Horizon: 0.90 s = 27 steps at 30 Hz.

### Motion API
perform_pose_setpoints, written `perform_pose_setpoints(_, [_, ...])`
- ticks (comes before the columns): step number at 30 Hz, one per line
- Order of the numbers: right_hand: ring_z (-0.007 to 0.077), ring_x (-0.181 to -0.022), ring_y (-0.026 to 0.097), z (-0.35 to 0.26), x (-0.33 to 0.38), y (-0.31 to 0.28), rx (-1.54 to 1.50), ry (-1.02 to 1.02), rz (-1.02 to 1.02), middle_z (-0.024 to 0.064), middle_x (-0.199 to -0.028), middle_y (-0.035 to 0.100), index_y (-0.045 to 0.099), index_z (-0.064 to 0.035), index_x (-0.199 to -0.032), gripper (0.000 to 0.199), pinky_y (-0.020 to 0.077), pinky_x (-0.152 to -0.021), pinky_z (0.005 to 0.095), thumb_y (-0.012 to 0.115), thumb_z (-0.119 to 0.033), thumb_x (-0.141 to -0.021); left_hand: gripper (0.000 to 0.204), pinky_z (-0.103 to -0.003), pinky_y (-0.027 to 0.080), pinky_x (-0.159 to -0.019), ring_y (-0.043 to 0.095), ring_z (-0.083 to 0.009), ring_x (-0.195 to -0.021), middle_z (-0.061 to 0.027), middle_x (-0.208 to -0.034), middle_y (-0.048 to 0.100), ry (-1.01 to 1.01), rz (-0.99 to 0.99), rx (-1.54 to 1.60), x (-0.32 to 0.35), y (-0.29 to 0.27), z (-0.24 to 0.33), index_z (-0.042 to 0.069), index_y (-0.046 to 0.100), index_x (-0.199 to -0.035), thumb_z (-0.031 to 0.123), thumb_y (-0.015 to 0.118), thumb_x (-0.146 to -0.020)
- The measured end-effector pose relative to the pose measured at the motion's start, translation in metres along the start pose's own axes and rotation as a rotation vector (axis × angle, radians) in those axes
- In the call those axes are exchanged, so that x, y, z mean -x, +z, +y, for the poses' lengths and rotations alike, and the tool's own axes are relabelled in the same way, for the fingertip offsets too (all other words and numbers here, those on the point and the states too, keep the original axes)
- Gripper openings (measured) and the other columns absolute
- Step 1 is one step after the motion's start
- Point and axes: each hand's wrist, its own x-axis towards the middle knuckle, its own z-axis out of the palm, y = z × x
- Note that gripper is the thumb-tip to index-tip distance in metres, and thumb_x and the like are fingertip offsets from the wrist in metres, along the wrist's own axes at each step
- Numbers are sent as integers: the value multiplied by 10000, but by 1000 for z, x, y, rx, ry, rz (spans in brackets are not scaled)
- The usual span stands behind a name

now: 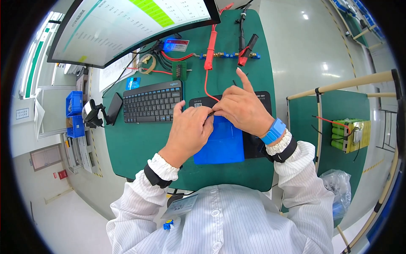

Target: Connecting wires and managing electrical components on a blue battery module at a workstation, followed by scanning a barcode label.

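My left hand (189,133) and my right hand (245,108) meet fingertip to fingertip above the top edge of a flat, shiny blue pack (220,148). Both pinch at a small dark piece, perhaps a wire end or connector, mostly covered by the fingers. The right index finger points away from the pinch. A thin red wire (206,82) comes down from a red-sleeved clip (210,53) and vanishes behind the right fingers. Beneath the pack lies a black mat (255,148).
Left of my hands is a black keyboard (153,101), with a monitor (135,29) beyond it. A black clip (248,48), a green circuit board (179,70) and a tape roll (148,63) sit farther back. On a side table, a green-celled battery pack (350,135) trails wires.
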Motion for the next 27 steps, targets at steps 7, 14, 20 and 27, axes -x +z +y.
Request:
perform_pose_setpoints(7, [162, -796, 613, -2, -3, 5, 29, -7, -21, 4, -686, 576, 686, -133, -817, 107, 226, -1175, 575, 763, -148, -745, 105, -563, 298, -1059, 540, -190, -642, -16, -619, 484, 194, 144, -363, -12, 3, -9, 123, 528, -688, 120, 608, -756])
perform_pose_setpoints(14, [166, -799, 601, 18, 6, -4, 80, -11, 46, -7, -680, 588, 638, -127, -766, 101, 200, -1177, 569, 724, -175, -791, 89, -575, 254, -1074, 531, -205, -630, -10, -610, 464, 162, 136, -332, -8, -5, -28, 120, 525, -679, 119, 593, -736])
perform_pose_setpoints(20, [180, -848, 606, 12, 3, -6, -32, 67, -28, 13, -716, 638, 681, -110, -795, 88, 218, -1173, 566, 755, -127, -752, 65, -598, 204, -1092, 585, -205, -739, -11, -706, 553, 93, 148, -172, -10, -10, -13, 113, 595, -792, 159, 628, -760])
perform_pose_setpoints(27, [181, -842, 604, 7, 1, 3, -73, 58, -16, 14, -726, 637, 686, -109, -804, 95, 205, -1178, 566, 758, -143, -751, 69, -642, 171, -1114, 601, -175, -773, 0, -725, 575, 186, 154, -233, -16, 3, -9, 102, 602, -793, 153, 648, -789])
